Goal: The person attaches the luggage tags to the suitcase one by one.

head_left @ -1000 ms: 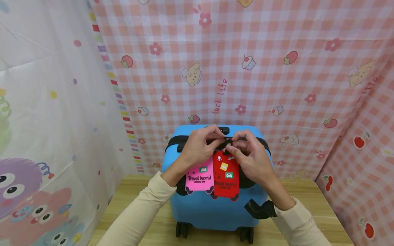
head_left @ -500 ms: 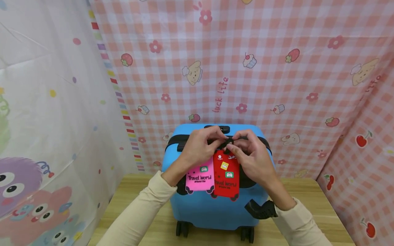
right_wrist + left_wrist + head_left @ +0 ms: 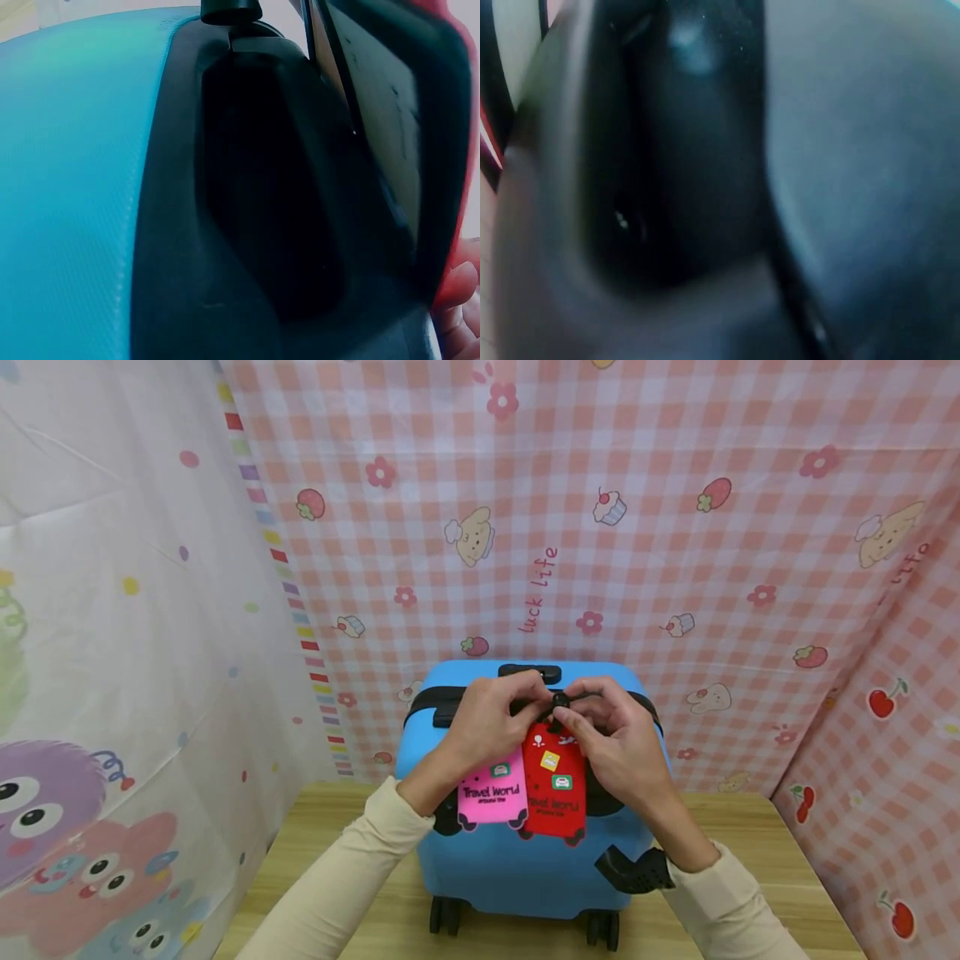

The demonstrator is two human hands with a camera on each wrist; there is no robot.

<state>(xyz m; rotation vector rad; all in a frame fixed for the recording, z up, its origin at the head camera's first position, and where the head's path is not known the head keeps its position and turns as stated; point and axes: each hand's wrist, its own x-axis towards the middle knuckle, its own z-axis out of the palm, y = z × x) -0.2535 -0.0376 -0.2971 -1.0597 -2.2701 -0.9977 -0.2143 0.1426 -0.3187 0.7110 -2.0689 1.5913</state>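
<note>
A small blue suitcase (image 3: 525,881) stands upright with a black strap band across its top. Over its front hang two suitcase-shaped luggage tags, one pink (image 3: 491,789) and one red (image 3: 555,785), side by side. My left hand (image 3: 483,718) pinches the thin black tag strap (image 3: 560,701) from the left. From the right, my right hand (image 3: 618,739) pinches the same strap between thumb and forefinger, just above the red tag. In the right wrist view the red tag (image 3: 466,142) stands edge-on beside the suitcase's black recess (image 3: 262,180). The left wrist view is filled by blurred dark plastic.
The suitcase rests on its wheels (image 3: 603,932) on a wood-grain table (image 3: 330,852). A pink checked cloth (image 3: 645,543) hangs behind it, with a white patterned cloth (image 3: 172,635) at left. A black wrist mount (image 3: 636,870) juts from the right sleeve.
Both tags have shifted slightly up and to the right. The strap's black end now shows more clearly between my fingertips. Both hands keep their grip in nearly the same place.
</note>
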